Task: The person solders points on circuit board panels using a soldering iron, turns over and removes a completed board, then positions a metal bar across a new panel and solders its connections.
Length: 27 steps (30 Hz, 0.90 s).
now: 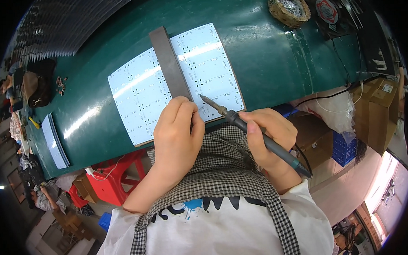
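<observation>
My right hand point(272, 133) grips a soldering iron point(269, 144) with a dark grey handle. Its metal tip points at the white circuit board panel point(213, 73), right beside a grey-brown bar that lies across the panel; whether the tip touches the surface I cannot tell. At the near end of the bar point(169, 63) is my left hand point(179, 130), fingers curled and pinched together over the panel. Whatever sits between those fingertips is hidden or too small to name. Small dark holes and printed marks cover the panel in rows.
A green tabletop point(260, 53) carries everything. Far right are a round tin point(289, 8) of silvery crumpled material and a black fan-like device point(328, 10). Stacked white panels point(55, 141) lie at the left edge, stacked strips point(70, 24) at the far left. A red stool point(118, 180) stands below.
</observation>
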Each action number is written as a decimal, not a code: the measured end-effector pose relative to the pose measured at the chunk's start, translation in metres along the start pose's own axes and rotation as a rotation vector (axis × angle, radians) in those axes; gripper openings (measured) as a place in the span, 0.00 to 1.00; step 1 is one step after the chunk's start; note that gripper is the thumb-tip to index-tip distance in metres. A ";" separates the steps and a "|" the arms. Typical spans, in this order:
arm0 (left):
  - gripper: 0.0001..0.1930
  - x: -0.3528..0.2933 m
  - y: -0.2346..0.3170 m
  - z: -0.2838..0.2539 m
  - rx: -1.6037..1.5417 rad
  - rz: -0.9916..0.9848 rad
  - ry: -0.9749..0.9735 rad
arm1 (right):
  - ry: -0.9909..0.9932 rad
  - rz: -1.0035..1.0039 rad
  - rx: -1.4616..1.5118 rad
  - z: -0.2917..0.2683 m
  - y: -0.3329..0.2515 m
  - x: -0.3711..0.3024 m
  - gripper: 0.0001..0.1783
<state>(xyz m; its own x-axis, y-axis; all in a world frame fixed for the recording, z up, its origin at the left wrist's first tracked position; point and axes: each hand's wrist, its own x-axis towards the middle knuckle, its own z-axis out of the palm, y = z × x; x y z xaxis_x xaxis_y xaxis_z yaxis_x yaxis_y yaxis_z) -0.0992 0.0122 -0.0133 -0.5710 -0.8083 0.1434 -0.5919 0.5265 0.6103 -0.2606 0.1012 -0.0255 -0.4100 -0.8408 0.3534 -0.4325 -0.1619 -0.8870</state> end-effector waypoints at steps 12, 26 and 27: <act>0.09 -0.001 0.001 -0.002 0.002 0.010 -0.069 | -0.014 0.048 -0.016 -0.014 -0.006 -0.011 0.07; 0.08 0.000 0.006 0.003 0.111 0.011 -0.061 | -0.047 0.041 -0.028 -0.010 -0.007 -0.014 0.07; 0.08 0.000 0.006 0.003 0.111 0.012 -0.061 | -0.047 0.042 -0.028 -0.010 -0.008 -0.014 0.07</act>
<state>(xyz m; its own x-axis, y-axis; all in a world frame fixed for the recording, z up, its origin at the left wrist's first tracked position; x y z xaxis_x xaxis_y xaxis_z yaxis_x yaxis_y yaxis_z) -0.1047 0.0161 -0.0121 -0.6100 -0.7860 0.1000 -0.6425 0.5645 0.5182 -0.2597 0.1198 -0.0208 -0.3905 -0.8698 0.3017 -0.4384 -0.1125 -0.8917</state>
